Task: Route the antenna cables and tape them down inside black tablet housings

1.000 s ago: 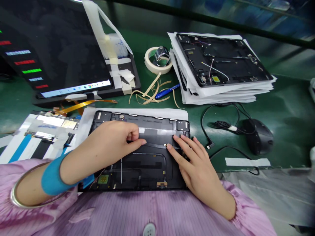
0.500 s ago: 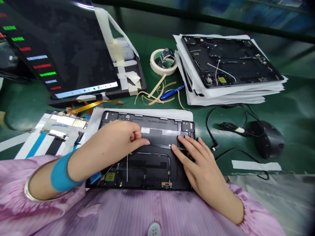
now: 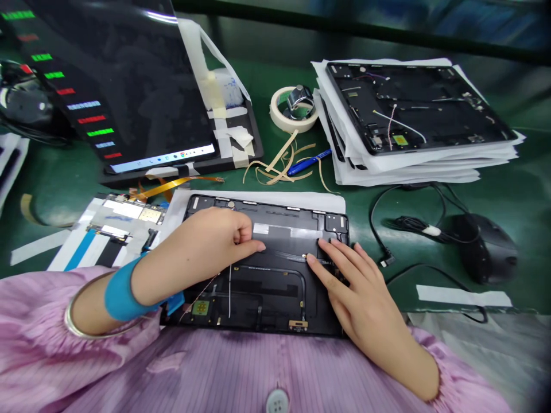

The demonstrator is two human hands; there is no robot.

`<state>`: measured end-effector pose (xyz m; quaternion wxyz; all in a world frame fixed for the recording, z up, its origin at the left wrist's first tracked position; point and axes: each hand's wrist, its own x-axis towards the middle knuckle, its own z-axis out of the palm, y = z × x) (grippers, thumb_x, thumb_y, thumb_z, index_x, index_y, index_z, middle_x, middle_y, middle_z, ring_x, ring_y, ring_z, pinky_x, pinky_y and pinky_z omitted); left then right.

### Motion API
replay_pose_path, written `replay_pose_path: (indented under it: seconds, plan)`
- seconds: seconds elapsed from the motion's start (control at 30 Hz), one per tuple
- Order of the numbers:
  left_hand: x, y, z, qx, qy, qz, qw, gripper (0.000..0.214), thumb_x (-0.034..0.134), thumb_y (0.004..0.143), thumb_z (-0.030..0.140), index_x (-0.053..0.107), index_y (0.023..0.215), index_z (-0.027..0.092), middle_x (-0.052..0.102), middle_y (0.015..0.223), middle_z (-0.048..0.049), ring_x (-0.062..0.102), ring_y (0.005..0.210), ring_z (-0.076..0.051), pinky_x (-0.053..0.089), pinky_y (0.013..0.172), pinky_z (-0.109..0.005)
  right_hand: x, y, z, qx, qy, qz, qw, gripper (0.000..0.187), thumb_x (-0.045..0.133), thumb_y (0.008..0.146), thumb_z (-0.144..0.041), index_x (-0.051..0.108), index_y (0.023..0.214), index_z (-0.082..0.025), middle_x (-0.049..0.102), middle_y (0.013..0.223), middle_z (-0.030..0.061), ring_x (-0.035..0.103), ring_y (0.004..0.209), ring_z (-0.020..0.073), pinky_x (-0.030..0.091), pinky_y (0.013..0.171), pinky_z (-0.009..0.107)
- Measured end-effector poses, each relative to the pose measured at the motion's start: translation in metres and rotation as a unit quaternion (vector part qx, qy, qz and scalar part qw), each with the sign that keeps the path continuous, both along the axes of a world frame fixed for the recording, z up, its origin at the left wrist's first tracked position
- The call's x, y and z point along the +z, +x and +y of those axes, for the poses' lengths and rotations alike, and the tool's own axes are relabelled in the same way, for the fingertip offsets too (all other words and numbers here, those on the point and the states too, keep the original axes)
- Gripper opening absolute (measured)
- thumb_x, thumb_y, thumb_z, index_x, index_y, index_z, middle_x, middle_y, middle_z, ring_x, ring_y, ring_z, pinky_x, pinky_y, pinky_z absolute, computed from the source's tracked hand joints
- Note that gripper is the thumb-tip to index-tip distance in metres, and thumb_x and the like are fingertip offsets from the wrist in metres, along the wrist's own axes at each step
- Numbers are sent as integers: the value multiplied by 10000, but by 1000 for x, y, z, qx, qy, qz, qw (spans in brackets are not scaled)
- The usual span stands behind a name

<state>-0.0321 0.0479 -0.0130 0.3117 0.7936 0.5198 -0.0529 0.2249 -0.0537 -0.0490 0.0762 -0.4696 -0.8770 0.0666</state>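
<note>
A black tablet back housing lies inner side up in front of me, close to my body. My left hand is over its left part, fingers curled in and the thumb laid against a thin black flat cable. Whatever those curled fingers hold, if anything, is hidden. My right hand rests spread on the housing's right side, its index fingertip at the cable's right portion. A clear strip runs above the cable. Below my left hand, a white wire and a green-gold square show.
A lit screen on a stand is at the back left, by a white panel with circuit boards. Behind are a masking tape roll, paper strips and a blue pen. Stacked housings and a mouse stand right.
The whole view has shifted slightly, so everything appears a little farther right. Both hands keep nearly the same place on the housing.
</note>
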Motion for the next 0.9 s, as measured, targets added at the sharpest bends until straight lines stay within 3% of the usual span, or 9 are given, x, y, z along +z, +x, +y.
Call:
replay_pose_path:
  seconds: [0.47,0.7,0.9]
  plan:
    - [0,-2,-2,-1,14,1,1000,360,524,820,458,480,582,191,528,537,36,431,503,-109,269,493,-251,-3,0,1,2,3,6,1000,554,430,848,-66,426,1380,-219,399,1444,126,337,1335,287,314,1052,562]
    - [7,-17,-1,40,-43,9,998,345,513,824,476,510,615,202,551,559,29,454,503,-117,289,473,-251,-4,1,0,4,5,-4,1000,556,430,855,-70,405,1390,-221,377,1452,132,316,1344,292,316,1049,569]
    - [7,-23,0,39,-28,14,999,358,530,814,464,487,586,192,525,543,30,421,498,-109,271,474,-248,-5,2,1,3,9,-3,1000,546,417,863,-84,407,1389,-229,396,1447,118,352,1330,287,333,1046,560]
